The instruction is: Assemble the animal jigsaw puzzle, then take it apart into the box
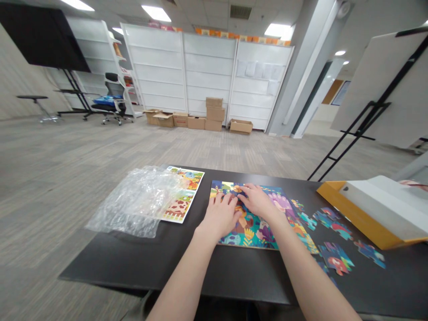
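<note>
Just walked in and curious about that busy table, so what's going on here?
A person has both hands, the left hand and the right hand, on a colorful, largely assembled jigsaw puzzle. Loose puzzle pieces lie to its right, near an open yellow-and-white box. To its left, crumpled clear plastic partly covers a sheet with animal pictures.

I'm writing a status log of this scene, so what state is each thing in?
Left hand: fingers spread, resting on the puzzle
Right hand: fingers extended, touching the puzzle
Puzzle: flat, largely joined
Puzzle pieces: off to the right, some joined in clumps
Yellow-sided box: open
Clear plastic: crumpled, partly over the picture sheet
Picture sheet: flat, partly covered
Large screen: dark
Ceiling lights: on
</note>
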Tool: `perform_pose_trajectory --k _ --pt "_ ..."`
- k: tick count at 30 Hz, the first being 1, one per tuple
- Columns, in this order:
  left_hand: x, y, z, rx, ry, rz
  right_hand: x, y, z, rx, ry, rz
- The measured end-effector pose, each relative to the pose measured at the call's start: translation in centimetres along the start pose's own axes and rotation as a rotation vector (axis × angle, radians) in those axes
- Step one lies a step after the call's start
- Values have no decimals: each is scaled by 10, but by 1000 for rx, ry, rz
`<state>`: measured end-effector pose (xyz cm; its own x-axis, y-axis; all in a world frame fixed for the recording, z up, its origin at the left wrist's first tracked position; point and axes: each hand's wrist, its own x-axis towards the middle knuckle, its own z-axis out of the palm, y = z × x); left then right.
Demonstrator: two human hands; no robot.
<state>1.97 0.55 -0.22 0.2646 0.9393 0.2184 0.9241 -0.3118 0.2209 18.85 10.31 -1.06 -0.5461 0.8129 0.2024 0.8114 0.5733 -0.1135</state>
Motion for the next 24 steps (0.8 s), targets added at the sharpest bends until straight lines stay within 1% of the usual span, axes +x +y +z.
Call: perform_pose_trajectory --k 6,13,17,24 --pt "0 0 1 -9 13 7 0 1 4 -30 17 -22" --pt "0 2 -3 4 -5 -3 0 -6 -6 -7 36 -21" --pt "-1 4 -6 1 -20 -5 0 -10 -12 -8 20 -33" --pt "0 3 -3 11 -20 -5 -1 -10 -9 -34 9 -51"
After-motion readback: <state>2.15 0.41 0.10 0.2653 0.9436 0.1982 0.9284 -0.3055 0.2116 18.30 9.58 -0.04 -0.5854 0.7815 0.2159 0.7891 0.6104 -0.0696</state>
